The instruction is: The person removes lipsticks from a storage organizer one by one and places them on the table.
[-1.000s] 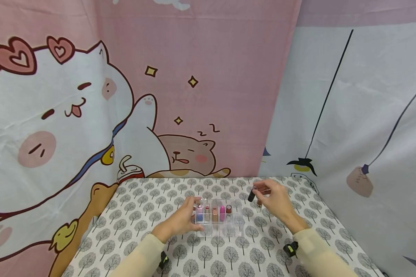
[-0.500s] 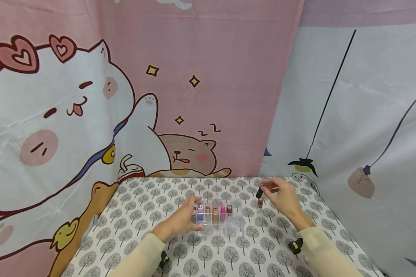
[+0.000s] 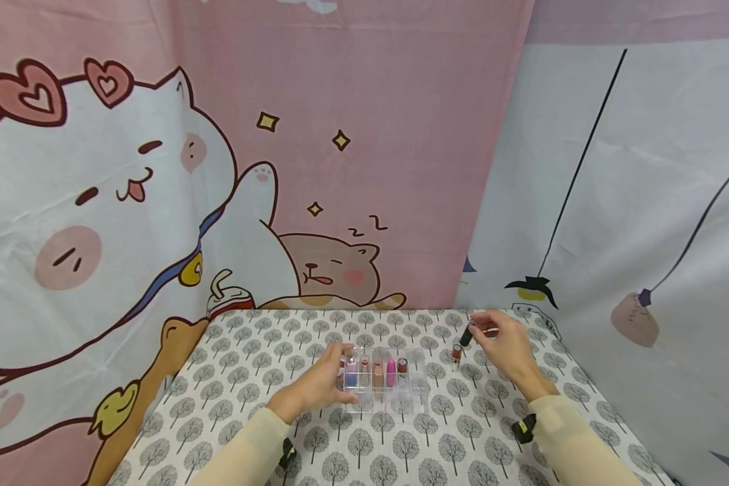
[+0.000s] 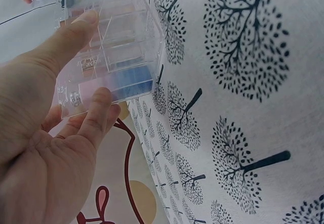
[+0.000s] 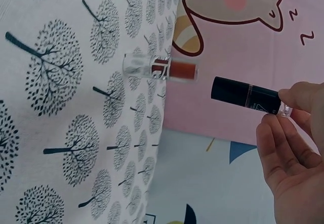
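The left hand (image 3: 322,383) grips the left end of a clear box (image 3: 426,390) holding lipsticks (image 3: 391,373), mid-bench and well apart from the side edges. The right hand (image 3: 503,343) pinches a black lipstick (image 3: 466,335) above the bench (image 3: 231,358), towards its far right corner. Just beside it, a brown-and-clear tube (image 3: 456,355) stands upright, nearer the box than the right edge. Tree-print cloth (image 3: 462,472) covers the bench; a pink cartoon hanging (image 3: 401,169) rises behind the far edge.
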Demonstrator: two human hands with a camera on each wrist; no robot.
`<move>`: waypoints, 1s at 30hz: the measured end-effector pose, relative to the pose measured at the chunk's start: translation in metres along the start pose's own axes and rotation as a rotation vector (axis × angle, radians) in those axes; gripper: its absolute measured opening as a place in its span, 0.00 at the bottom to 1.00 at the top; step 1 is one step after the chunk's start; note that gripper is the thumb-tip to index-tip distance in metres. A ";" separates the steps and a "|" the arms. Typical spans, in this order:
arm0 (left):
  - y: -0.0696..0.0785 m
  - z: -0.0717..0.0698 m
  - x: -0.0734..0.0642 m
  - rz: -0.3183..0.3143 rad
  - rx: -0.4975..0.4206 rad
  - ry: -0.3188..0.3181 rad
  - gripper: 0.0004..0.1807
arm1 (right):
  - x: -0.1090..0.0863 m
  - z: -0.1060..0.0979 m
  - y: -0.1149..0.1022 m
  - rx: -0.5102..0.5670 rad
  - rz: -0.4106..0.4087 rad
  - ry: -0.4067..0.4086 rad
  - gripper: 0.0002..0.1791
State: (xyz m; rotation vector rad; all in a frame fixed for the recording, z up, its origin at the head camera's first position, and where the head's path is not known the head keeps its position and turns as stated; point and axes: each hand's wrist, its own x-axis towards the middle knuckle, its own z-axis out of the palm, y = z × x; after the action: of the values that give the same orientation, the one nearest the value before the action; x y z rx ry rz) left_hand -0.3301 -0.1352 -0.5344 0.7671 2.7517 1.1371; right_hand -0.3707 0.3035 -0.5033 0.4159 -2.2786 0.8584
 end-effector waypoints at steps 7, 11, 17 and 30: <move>-0.001 0.000 0.001 -0.003 0.004 0.002 0.64 | -0.003 -0.002 0.008 0.010 0.035 0.010 0.14; -0.001 0.000 0.001 -0.005 -0.019 0.001 0.63 | -0.005 -0.002 0.013 0.013 0.038 0.011 0.14; -0.001 0.000 0.002 -0.001 -0.021 0.004 0.63 | -0.009 -0.001 0.020 -0.002 0.071 -0.041 0.12; 0.002 0.000 0.001 -0.002 -0.063 -0.004 0.63 | -0.022 0.011 0.035 -0.049 0.125 -0.123 0.12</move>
State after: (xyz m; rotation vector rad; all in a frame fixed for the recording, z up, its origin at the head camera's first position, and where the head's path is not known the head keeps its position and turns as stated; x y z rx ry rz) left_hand -0.3299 -0.1336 -0.5328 0.7577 2.6989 1.2138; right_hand -0.3768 0.3235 -0.5407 0.3140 -2.4558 0.8571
